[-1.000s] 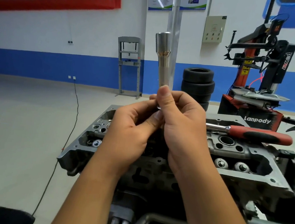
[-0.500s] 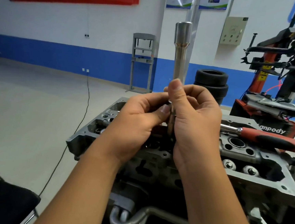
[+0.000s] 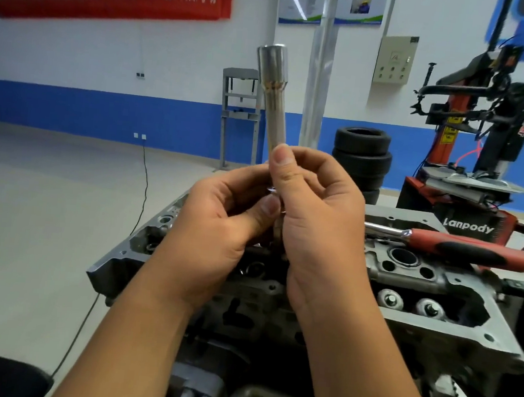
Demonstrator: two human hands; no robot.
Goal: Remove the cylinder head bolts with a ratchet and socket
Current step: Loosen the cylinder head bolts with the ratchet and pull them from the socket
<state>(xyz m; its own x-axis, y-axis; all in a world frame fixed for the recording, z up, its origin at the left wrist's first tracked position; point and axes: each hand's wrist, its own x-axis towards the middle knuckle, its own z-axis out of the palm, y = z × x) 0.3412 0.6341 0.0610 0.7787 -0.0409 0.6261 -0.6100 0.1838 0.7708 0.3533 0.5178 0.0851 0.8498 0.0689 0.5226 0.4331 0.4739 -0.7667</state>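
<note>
The socket (image 3: 273,104) has shifted little since earlier; both the left hand (image 3: 216,235) and right hand (image 3: 318,222) pinch its lower end, upright above the engine (image 3: 436,296), the ratchet (image 3: 459,248) lying on the engine's right.

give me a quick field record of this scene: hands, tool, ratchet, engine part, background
left hand: fingers pinch the lower end of the tool
right hand: curled round the same lower end, thumb up the shaft
tool: long chrome socket, upright, wide end on top
ratchet: red and black handle, lying on the cylinder head, untouched
cylinder head: below the hands
background: stacked tyres, tyre changer
</note>
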